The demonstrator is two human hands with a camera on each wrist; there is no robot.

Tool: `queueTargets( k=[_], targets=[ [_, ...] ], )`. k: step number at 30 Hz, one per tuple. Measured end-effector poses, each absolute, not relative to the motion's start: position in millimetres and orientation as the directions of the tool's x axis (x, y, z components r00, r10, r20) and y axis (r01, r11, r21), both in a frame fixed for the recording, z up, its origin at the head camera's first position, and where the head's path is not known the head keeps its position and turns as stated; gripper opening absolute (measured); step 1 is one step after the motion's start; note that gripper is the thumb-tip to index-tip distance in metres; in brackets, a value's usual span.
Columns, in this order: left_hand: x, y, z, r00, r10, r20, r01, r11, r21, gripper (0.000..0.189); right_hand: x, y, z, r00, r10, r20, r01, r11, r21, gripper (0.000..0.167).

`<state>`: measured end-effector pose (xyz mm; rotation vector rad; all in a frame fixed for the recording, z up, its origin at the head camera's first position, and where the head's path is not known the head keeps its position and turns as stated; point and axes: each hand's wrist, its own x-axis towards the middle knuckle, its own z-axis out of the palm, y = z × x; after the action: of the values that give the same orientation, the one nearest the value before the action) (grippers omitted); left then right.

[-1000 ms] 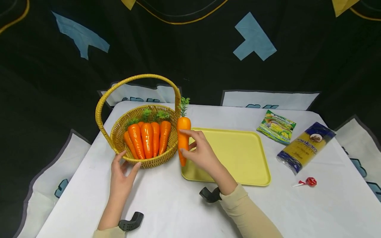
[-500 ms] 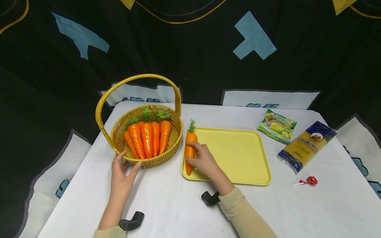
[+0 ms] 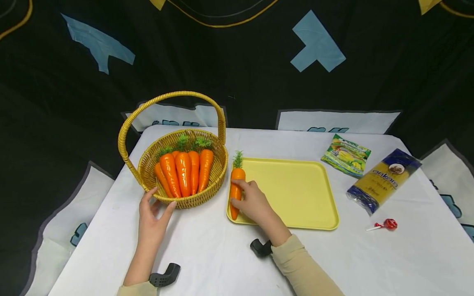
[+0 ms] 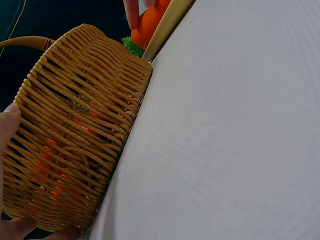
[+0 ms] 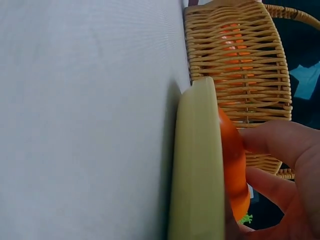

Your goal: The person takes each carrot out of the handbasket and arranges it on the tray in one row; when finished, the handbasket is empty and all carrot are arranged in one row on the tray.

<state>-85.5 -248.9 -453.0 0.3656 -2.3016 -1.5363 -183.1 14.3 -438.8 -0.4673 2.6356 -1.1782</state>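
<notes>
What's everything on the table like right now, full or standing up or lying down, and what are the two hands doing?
Basket: upright, handle up
Carrots: bunched inside the basket
Single carrot: at the tray's basket-side edge, pinched
Tray: flat, mostly bare
Green packet: lying down
Ankara packet: lying down
Lollipop: lying down
Left hand: holding the basket
Right hand: pinching the single carrot

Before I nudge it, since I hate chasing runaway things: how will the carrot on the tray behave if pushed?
The carrot could roll, being rounded, but the yellow tray has a raised rim that might stop it. Its smooth skin looks slightly slippery.
</notes>
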Motion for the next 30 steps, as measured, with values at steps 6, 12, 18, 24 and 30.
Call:
queueTargets(
  k=[6, 12, 18, 24, 30],
  targets=[
    [-85, -247, -451, -0.905, -0.393, 0.164, 0.002, 0.382, 0.924, 0.071, -182, 16, -435, -0.92, -0.387, -0.064, -0.225, 0.654, -0.722, 0.054],
    [-86, -248, -450, -0.907, -0.392, 0.155, -0.01, 0.389, 0.921, 0.071, -181, 16, -431, -0.915, -0.393, -0.084, -0.217, 0.66, -0.719, 0.055],
    [-84, -245, -444, -0.909, -0.396, 0.127, -0.037, 0.383, 0.923, 0.07, -182, 16, -430, -0.912, -0.401, -0.087, -0.223, 0.664, -0.713, 0.056],
    [-84, -247, -450, -0.907, -0.391, 0.155, -0.014, 0.396, 0.918, 0.07, -182, 17, -430, -0.908, -0.409, -0.085, -0.232, 0.663, -0.712, 0.056],
    [-84, -247, -452, -0.905, -0.403, 0.138, -0.04, 0.404, 0.914, 0.071, -181, 19, -428, -0.902, -0.42, -0.095, -0.234, 0.663, -0.711, 0.058]
  ],
)
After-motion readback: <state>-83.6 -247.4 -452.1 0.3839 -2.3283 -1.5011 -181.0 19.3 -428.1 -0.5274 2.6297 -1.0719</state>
